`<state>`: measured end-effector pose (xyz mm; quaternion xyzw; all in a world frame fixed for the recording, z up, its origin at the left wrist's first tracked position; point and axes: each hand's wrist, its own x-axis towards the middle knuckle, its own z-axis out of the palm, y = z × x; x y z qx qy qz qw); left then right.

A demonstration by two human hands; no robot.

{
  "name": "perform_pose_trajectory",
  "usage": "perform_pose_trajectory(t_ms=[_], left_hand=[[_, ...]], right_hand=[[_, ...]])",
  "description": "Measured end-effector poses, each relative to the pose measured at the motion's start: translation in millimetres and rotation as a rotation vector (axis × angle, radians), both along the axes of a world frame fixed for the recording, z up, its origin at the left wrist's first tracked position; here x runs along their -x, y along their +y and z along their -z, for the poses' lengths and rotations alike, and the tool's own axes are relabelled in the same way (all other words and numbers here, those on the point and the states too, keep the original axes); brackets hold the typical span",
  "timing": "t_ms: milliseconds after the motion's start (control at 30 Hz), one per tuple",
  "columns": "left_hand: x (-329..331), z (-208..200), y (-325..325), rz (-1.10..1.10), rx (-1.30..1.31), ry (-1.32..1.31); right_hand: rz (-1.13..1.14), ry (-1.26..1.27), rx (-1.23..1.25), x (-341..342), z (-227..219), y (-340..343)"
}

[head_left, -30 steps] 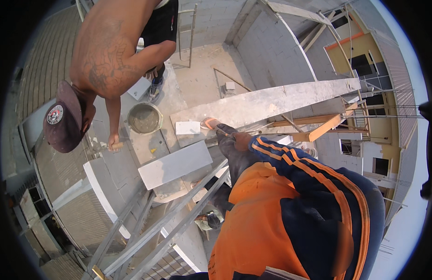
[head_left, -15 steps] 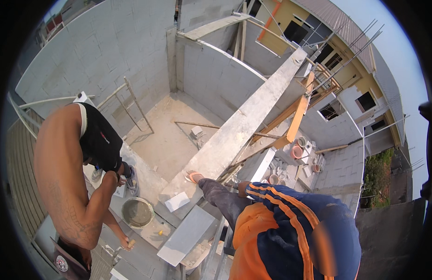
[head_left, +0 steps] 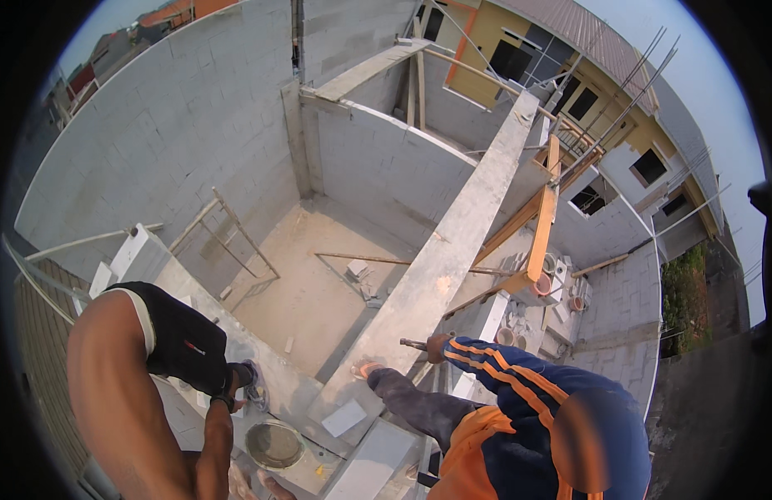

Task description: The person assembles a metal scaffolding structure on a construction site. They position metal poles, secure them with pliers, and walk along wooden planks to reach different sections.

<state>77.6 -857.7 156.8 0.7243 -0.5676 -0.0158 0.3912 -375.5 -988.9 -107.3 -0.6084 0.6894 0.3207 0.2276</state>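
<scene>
My right hand (head_left: 437, 347), at the end of a navy sleeve with orange stripes, is closed round a short, dark, bar-like tool (head_left: 413, 343) that points left. What kind of tool it is I cannot make out. Below the hand, a leg in dark trousers (head_left: 423, 407) reaches to a sandalled foot (head_left: 369, 369) on a long pale plank (head_left: 440, 250). A white block (head_left: 344, 417) lies by the foot, with a larger grey block (head_left: 371, 463) beside it. My left hand is not in view.
At the left a bare-backed person (head_left: 123, 408) bends over the wall top next to a bucket of grey mortar (head_left: 274, 444). Beyond lie a sunken sandy floor (head_left: 298, 275) and block walls (head_left: 169, 125). An orange timber beam (head_left: 540, 233) and buckets (head_left: 543, 285) are at right.
The view has tilted, so the scene sits lower. My right hand has come away from the trouser leg, and the tool now shows clearly. The person at left has changed posture, head now out of view.
</scene>
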Motion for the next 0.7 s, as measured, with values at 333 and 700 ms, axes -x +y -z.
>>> perform_pose_trajectory(t_ms=[333, 700], left_hand=[[29, 84, -9, 0.105, -0.542, 0.233], [96, 165, 217, -0.419, -1.058, 0.564]], right_hand=[[-0.084, -0.158, -0.287, 24, 9, -56], [-0.066, -0.281, -0.546, 6, 69, -37]])
